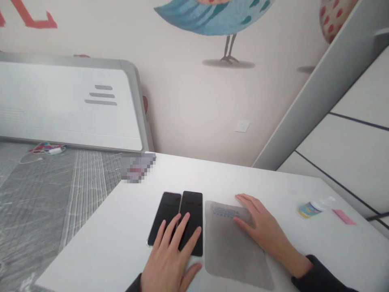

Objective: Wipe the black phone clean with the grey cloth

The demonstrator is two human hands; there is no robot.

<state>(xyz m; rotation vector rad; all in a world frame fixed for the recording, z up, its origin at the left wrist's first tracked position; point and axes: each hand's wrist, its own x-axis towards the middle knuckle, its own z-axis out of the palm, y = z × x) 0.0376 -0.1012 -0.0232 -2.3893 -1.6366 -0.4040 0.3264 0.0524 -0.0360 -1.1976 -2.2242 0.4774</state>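
Note:
Two black phones lie side by side, screens up, on a white table (127, 219): the left phone (165, 211) and the right phone (192, 209). My left hand (172, 255) rests flat on their near ends, fingers spread. To their right lies a grey cleaning cloth (231, 247) with blue print near its far edge. My right hand (261, 229) lies flat on the cloth's far right part, fingers pointing left.
A small bottle with a colourful label (310, 209) and a pink strip (344, 217) lie at the table's right. A bed with grey striped bedding (45, 194) and a white headboard (69, 105) stands to the left. A wall socket (242, 125) is behind.

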